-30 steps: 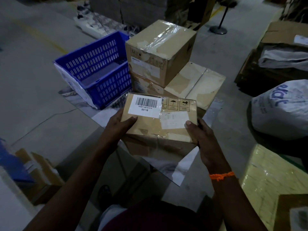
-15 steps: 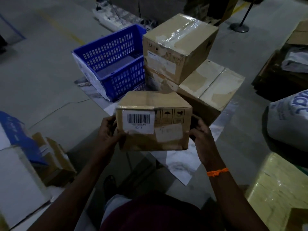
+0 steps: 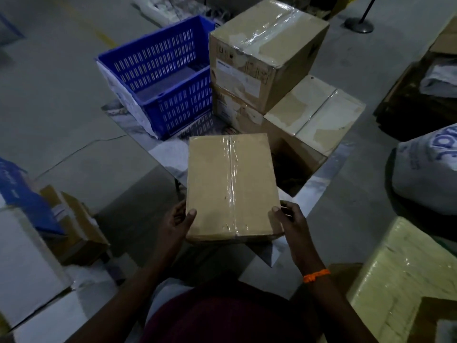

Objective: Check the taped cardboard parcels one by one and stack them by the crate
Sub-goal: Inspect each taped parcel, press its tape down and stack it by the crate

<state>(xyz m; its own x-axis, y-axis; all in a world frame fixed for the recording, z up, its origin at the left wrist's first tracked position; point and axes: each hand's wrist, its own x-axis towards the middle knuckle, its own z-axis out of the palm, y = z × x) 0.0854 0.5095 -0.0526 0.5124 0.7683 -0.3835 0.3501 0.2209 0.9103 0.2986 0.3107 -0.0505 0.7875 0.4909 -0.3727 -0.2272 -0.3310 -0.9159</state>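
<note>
Two hands on one parcel [image 3: 232,186]: left hand [image 3: 176,225] and right hand [image 3: 290,220] each closed on a near corner, thumbs on the upper face, fingers curled underneath. Parcel held in the air above the floor, in front of the stack and apart from it. Face turned up is plain cardboard with a clear tape seam [image 3: 232,184] running down its middle; tape looks unbroken, slightly wrinkled.

Step in hand, as judged: inspection of this parcel's taped face. Stacking not yet done.

Next move likely calls for carrying it forward and setting it flat on the low box [image 3: 319,115], which has free top surface, or on the tall box [image 3: 269,40]. Both sit just beside the blue crate [image 3: 160,70], on its right.

Writing: none on the visible face of the held parcel. Tall box carries a pale label and small printed handling marks, too small to read. White sack [image 3: 427,167] at right shows blue lettering, cut off, not legible.
</note>
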